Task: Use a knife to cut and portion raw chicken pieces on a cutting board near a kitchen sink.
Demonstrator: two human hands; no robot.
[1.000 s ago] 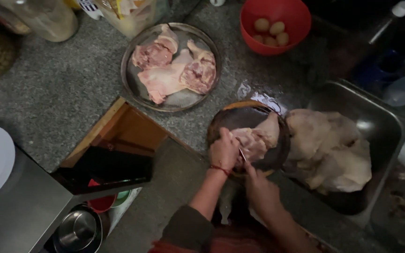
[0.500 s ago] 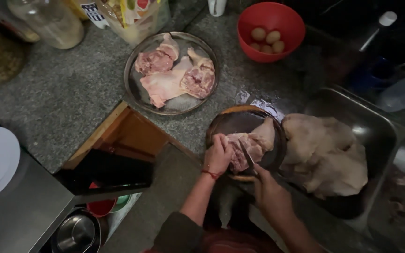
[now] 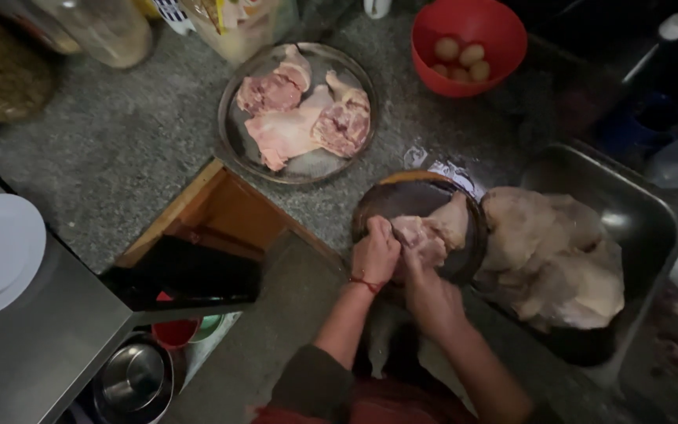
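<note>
Pressing down on a raw chicken piece [image 3: 425, 232] with the left hand [image 3: 376, 255], fingers curled around its near-left edge on the round dark cutting board [image 3: 402, 200]. Closing the right hand [image 3: 431, 294] just beside, touching the meat's near side; grip unclear. Resting on the granite counter [image 3: 119, 157], between a metal plate of chicken cuts [image 3: 233, 149] and a steel tray [image 3: 637, 228].

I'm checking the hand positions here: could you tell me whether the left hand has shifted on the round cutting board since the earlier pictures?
No. The left hand rests on the meat piece at the near-left rim of the round board, as before.
</note>
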